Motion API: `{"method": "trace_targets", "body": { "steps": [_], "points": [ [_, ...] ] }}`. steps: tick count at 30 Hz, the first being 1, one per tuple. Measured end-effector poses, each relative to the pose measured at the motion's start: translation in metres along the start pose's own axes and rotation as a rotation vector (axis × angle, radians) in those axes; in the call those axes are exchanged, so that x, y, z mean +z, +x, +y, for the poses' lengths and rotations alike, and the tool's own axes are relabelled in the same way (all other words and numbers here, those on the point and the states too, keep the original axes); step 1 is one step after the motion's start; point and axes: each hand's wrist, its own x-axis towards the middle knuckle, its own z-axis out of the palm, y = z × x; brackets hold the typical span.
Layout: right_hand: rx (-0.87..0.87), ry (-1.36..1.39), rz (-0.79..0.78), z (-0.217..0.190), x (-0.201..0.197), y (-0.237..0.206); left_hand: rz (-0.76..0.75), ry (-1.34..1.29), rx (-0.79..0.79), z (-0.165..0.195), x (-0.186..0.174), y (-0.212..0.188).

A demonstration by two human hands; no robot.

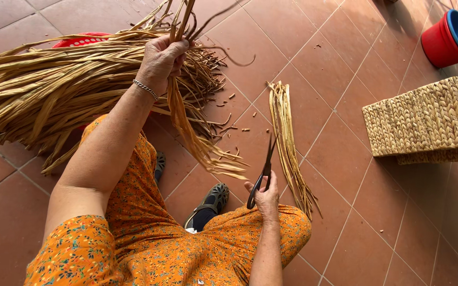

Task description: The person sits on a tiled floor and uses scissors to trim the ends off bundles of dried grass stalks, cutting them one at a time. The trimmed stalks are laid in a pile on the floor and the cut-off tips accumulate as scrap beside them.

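Note:
My left hand (160,59) is raised and closed around a small bunch of dried straw-coloured stalks (197,143) that hang down and curve toward my knee. A metal bracelet sits on that wrist. My right hand (265,197) rests on my right knee and grips black scissors (263,172), their blades pointing up, just right of the hanging stalk ends. A big heap of the same dried stalks (43,90) lies at the left, behind my left arm. A narrow trimmed bundle (288,143) lies on the floor tiles to the right of the scissors.
A red plastic basket (80,39) peeks out under the big heap. A woven rectangular basket (425,119) stands at the right, and a red bucket with a blue one inside it (451,37) at the top right. Small cut bits lie scattered on the terracotta tiles (229,114). My sandalled foot (210,204) shows between my knees.

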Motion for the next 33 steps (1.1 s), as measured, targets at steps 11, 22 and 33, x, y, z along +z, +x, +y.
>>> {"method": "trace_targets", "body": {
  "steps": [11,22,33],
  "points": [
    [-0.482,0.645,-0.500,-0.056,0.034,-0.006,-0.017,0.087,-0.008,-0.004,0.010,-0.012],
    [-0.600,0.579,-0.540,-0.136,0.052,0.037,-0.169,0.041,-0.215,0.005,0.018,-0.038],
    [-0.572,0.635,-0.479,-0.136,0.054,0.024,-0.128,0.200,-0.323,-0.001,0.019,-0.041]
  ]
}}
